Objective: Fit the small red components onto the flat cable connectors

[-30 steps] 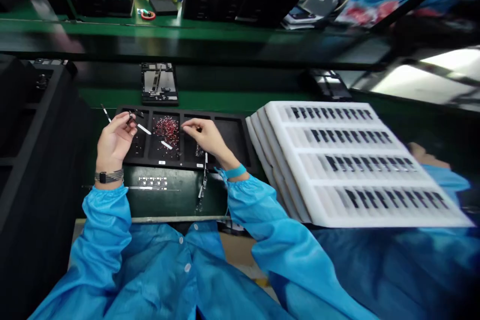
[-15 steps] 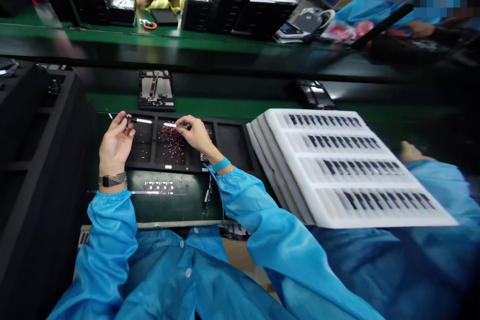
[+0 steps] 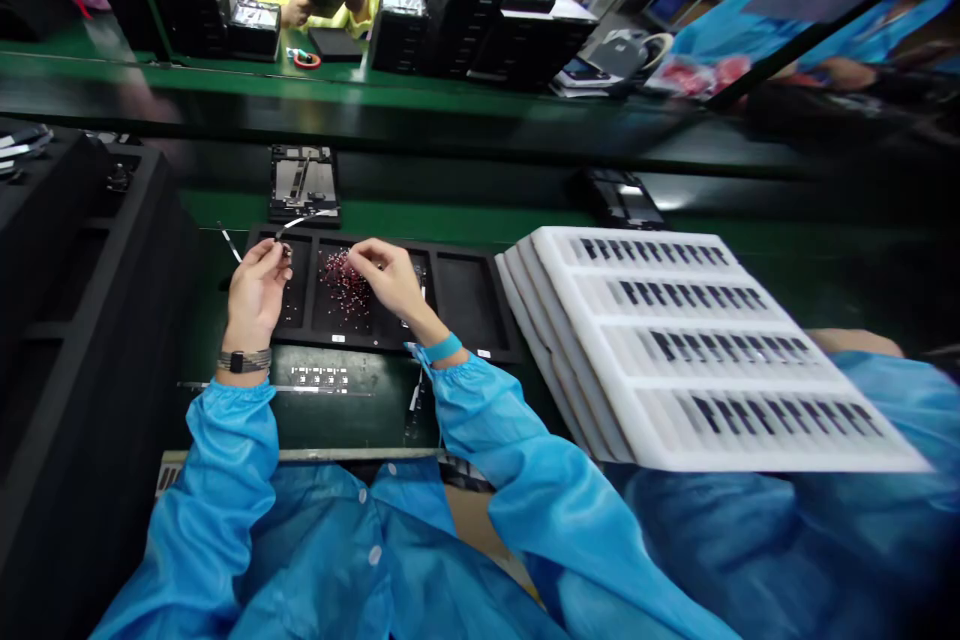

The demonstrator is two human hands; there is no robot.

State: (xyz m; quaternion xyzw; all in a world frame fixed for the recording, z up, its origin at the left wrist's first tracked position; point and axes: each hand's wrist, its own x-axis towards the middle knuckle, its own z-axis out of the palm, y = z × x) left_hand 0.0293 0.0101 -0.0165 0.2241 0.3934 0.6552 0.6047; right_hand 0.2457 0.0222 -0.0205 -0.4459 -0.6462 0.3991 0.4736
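My left hand (image 3: 259,285) is closed on a thin flex strip (image 3: 304,220) at the left end of the black compartment tray (image 3: 469,292). One white-tipped end of a strip sticks out to the left of the fingers, another rises to the right. My right hand (image 3: 386,272) is pinched at the edge of the small red parts (image 3: 346,288) scattered in a middle compartment; anything between its fingertips is too small to make out. Below the tray lies a clear strip with small white pieces (image 3: 319,377).
White foam trays (image 3: 637,360) with rows of dark strips are stacked at the right, a co-worker's arm (image 3: 862,345) beyond. Black foam trays (image 3: 135,250) stand at the left. A device part (image 3: 304,182) lies behind the tray.
My right hand no longer shows the white-ended strip it held and is now at the red parts. My left hand has shifted slightly right and down, and the strip there now curves upward.
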